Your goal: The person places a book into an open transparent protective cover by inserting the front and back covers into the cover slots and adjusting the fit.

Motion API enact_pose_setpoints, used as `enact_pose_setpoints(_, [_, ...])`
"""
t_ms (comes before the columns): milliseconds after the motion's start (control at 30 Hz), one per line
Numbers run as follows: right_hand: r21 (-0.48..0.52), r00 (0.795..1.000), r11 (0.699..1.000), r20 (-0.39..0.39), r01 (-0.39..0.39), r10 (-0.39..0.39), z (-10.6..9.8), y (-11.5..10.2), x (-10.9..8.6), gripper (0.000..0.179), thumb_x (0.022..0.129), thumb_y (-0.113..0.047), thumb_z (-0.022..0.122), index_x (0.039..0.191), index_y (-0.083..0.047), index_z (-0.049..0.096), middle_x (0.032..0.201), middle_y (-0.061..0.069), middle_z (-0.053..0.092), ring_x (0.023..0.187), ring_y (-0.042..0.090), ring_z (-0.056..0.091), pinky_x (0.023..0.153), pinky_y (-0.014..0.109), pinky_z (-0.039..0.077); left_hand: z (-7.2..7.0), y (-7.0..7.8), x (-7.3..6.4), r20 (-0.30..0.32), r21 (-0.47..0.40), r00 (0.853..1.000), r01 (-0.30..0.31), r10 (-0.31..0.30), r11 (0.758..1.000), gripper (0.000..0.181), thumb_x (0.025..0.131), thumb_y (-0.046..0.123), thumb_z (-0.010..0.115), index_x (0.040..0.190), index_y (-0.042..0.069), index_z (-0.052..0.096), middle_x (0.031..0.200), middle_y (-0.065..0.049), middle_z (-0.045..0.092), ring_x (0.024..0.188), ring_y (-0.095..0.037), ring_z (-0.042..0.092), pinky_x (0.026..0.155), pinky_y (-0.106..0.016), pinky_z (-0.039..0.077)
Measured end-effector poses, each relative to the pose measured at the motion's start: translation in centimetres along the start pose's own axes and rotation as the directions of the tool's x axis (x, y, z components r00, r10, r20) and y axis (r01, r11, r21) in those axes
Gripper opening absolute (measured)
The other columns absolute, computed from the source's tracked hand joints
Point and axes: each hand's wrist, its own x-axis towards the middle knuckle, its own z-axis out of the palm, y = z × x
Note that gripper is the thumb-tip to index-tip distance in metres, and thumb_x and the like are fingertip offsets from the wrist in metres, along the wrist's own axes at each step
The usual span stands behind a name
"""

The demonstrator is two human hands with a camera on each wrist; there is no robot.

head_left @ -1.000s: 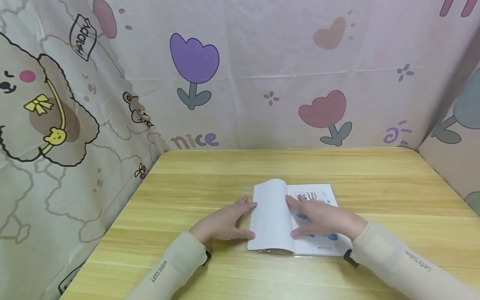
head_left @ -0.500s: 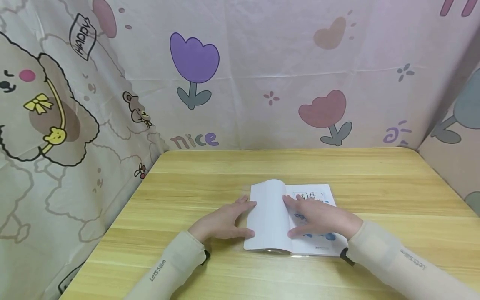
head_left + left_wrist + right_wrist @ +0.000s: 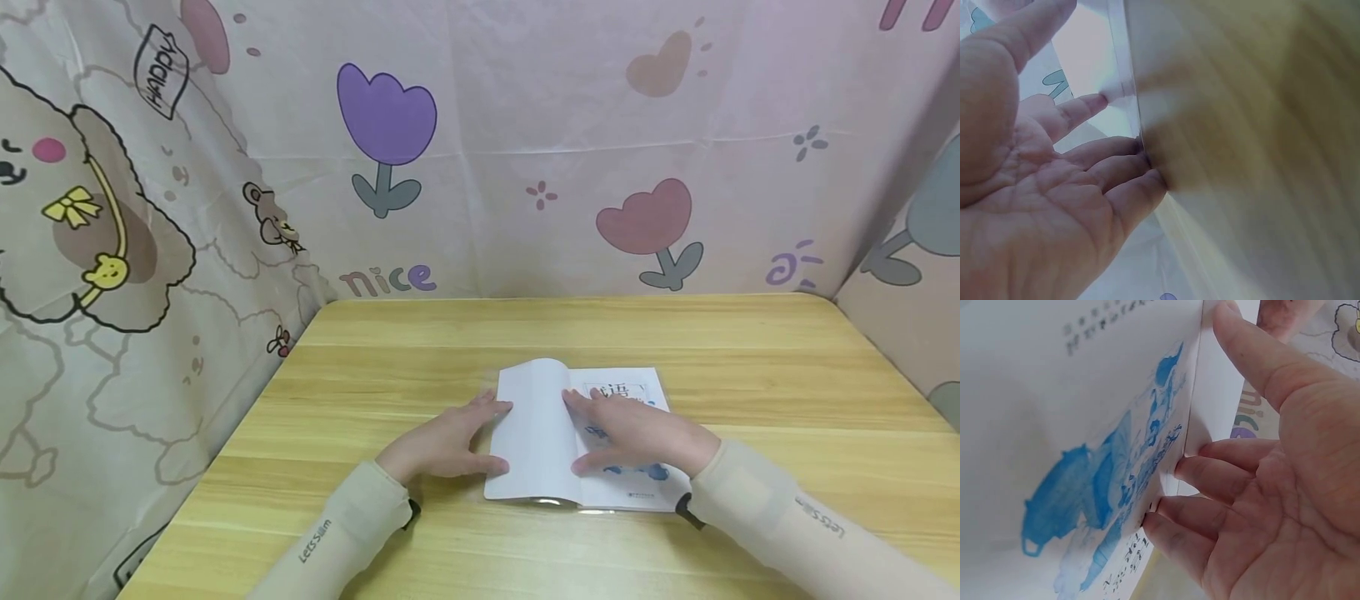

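Observation:
A book lies open on the wooden table in the head view. Its blank white left page [image 3: 531, 437] bulges near the fold, and its right page [image 3: 637, 497] bears dark characters and blue drawings. My left hand [image 3: 445, 442] is at the book's left edge, thumb and index fingertip on the page border; in the left wrist view its other fingertips [image 3: 1155, 181] touch the tabletop. Fingers spread, my right hand [image 3: 645, 432] rests on the printed page beside the fold. It covers part of the print. The right wrist view shows the blue drawing [image 3: 1104, 481] closely.
The wooden table [image 3: 420, 333] extends around the book on all sides. Behind it hangs a printed cloth [image 3: 487, 100] with flowers and lettering. More patterned cloth [image 3: 150, 375] borders the left side.
The book has slid slightly left, and my right hand has moved left with it. My left hand has stayed almost in place, so its fingertips now overlap the page edge a little more.

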Motion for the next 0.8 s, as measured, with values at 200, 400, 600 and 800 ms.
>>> enact_pose_setpoints(200, [0.005,1.000,1.000,0.009,-0.005,0.005,-0.1,-0.1,0.2,0.105,0.088,-0.051,0.087,0.165,0.001,0.038,0.166,0.027,0.045,0.156,0.051,0.039,0.126,0.065,0.035,0.0,0.1,0.0,0.000,0.006,1.000,0.006,-0.006,1.000,0.087,0.095,0.045,0.082,0.167,0.020,0.040,0.180,-0.015,0.021,0.167,-0.035,0.024,0.133,-0.057,0.027])
enact_pose_setpoints(400, [-0.006,0.999,0.999,0.019,-0.034,0.035,-0.1,-0.4,0.3,0.106,0.086,-0.050,0.088,0.165,0.000,0.038,0.166,0.025,0.046,0.156,0.051,0.039,0.126,0.065,0.035,0.1,0.0,0.1,0.001,0.006,1.000,0.013,-0.013,1.000,0.087,0.095,0.045,0.081,0.167,0.022,0.040,0.180,-0.014,0.021,0.167,-0.035,0.024,0.134,-0.056,0.027])
enact_pose_setpoints(600, [-0.044,0.998,0.998,0.022,-0.052,0.053,-0.1,-0.7,0.5,0.108,0.084,-0.051,0.090,0.164,0.000,0.040,0.164,0.024,0.049,0.155,0.051,0.041,0.126,0.064,0.036,0.1,0.0,0.1,0.001,0.009,1.000,0.013,-0.013,1.000,0.086,0.095,0.046,0.081,0.167,0.022,0.040,0.179,-0.014,0.022,0.166,-0.036,0.025,0.133,-0.057,0.028])
enact_pose_setpoints(800, [-0.066,0.997,0.996,0.034,-0.060,0.063,-0.3,-1.1,0.7,0.105,0.085,-0.050,0.089,0.163,0.001,0.041,0.161,0.025,0.052,0.154,0.051,0.043,0.126,0.064,0.036,0.1,0.1,0.1,0.000,0.019,1.000,0.006,-0.006,1.000,0.086,0.095,0.047,0.081,0.167,0.021,0.040,0.179,-0.016,0.022,0.165,-0.038,0.027,0.132,-0.058,0.029])
